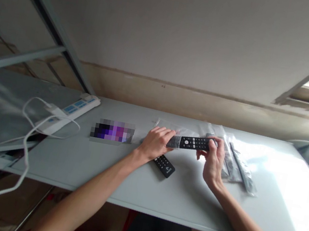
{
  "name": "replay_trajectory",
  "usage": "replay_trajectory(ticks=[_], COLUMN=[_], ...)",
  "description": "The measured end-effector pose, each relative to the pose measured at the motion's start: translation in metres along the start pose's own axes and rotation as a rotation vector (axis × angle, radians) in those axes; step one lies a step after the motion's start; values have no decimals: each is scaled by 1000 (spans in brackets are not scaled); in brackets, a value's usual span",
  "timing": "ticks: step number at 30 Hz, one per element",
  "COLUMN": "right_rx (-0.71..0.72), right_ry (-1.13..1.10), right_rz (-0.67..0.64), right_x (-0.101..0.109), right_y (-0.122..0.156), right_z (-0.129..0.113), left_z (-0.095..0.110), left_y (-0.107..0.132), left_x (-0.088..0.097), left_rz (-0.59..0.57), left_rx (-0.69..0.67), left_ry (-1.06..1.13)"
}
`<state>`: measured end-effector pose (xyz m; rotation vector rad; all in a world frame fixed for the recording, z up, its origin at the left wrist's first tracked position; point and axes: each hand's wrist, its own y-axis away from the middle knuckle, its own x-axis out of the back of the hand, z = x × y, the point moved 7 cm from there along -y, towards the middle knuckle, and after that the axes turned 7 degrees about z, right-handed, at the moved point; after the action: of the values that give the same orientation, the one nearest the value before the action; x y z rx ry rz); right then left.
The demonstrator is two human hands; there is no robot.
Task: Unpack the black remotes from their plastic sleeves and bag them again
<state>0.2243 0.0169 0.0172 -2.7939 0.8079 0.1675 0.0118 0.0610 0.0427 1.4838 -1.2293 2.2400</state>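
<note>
Above the table, a black remote control (196,142) with white and grey buttons is held level between both hands. My left hand (154,144) is closed around its left end, where a clear plastic sleeve (174,141) covers it. The other end is pinched between the thumb and fingers of my right hand (213,162). A second black remote control (166,167) lies face up on the table below my left hand, its upper end hidden by that hand. Beyond and beside my right hand are several clear plastic bags (235,165) with dark, long items inside.
On the light grey table (96,173), a phone-like object (112,131) with a blurred-out screen lies to the left. Farther left is a white power strip (67,114) with a white cable (27,160) looping over the table edge. A metal frame (64,50) stands at the left.
</note>
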Motion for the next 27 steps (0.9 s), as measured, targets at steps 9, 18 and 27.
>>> replay_trajectory(ticks=[9,18,27], right_rx=[1,1,136], right_ry=[146,55,186], right_rz=[-297,-106,-269], right_x=[-35,-17,-28], right_y=[39,15,33], right_z=[-8,-9,-20], left_z=[19,24,13], left_y=[1,1,3], left_x=[6,2,8], left_rz=[-57,-29,42], left_rx=[-127,-87,-40], left_ry=[-103,-17,-38])
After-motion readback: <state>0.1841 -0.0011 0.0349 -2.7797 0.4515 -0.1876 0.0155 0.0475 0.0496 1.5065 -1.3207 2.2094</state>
